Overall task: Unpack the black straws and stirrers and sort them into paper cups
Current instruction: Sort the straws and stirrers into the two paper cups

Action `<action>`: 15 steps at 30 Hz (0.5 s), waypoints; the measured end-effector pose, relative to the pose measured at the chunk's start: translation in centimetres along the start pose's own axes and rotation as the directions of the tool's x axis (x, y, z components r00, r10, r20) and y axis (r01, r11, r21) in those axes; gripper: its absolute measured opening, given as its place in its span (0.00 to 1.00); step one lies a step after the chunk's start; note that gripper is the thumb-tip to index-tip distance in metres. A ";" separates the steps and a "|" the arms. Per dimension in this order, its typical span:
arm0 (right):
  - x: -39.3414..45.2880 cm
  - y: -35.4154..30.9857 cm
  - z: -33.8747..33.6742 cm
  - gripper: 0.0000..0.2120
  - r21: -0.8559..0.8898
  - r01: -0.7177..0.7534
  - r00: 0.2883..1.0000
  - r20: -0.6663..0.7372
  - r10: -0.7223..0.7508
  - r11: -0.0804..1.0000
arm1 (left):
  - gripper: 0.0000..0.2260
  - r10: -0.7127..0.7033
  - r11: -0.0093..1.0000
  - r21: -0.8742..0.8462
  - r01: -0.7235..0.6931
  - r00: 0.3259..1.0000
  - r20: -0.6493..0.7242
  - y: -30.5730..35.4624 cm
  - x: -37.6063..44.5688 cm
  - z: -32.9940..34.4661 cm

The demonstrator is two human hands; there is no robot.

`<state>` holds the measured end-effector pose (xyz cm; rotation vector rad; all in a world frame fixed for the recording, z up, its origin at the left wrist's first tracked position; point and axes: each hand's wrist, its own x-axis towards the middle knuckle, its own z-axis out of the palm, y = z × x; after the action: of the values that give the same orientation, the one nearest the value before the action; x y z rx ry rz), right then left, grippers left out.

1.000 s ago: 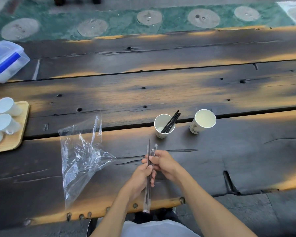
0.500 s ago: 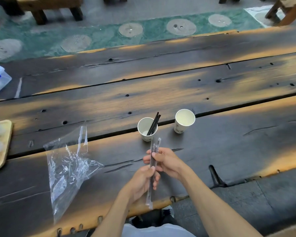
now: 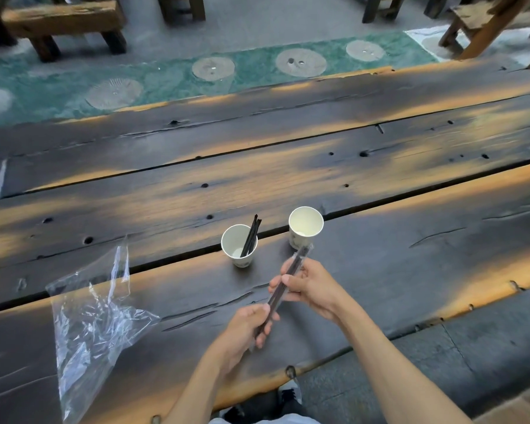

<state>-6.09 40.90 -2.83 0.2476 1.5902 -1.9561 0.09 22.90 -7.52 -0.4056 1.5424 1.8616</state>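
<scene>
Both hands hold a wrapped black straw (image 3: 283, 290) slantwise above the table (image 3: 410, 270). The left hand (image 3: 245, 328) grips its lower end, fingers curled round it; the right hand (image 3: 309, 286) pinches its middle, and its clear-wrapped upper tip lies just before the right cup (image 3: 305, 227). The left cup (image 3: 238, 245) holds several black sticks (image 3: 251, 235) leaning right. A crumpled clear bag (image 3: 89, 325) lies left of the hands.

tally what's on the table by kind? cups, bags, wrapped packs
Paper cups: 2, left cup holding black sticks, right cup without any
Clear plastic bag: 1
Wrapped pack: 1, held in both hands, left hand, right hand
Total: 4
</scene>
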 end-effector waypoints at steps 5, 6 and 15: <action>0.3 -3.1 -2.7 0.07 0.047 0.160 0.949 -0.281 -0.141 0.986 | 0.11 -0.020 1.000 -0.008 0.020 0.996 -0.085 0.7 1.3 0.7; 0.4 -4.1 -3.5 0.07 0.070 0.216 0.921 -0.347 -0.179 0.974 | 0.10 -0.029 1.000 0.005 0.030 0.992 -0.123 0.7 1.5 0.6; 3.3 -8.9 -7.4 0.04 0.039 0.517 0.624 -0.701 -0.345 0.855 | 0.37 0.252 0.438 0.864 0.247 0.889 -0.382 -3.3 2.6 -2.7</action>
<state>-15.28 47.63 0.95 0.8275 1.9920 -2.6499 -0.09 21.37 -12.22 -0.3181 2.6056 0.6436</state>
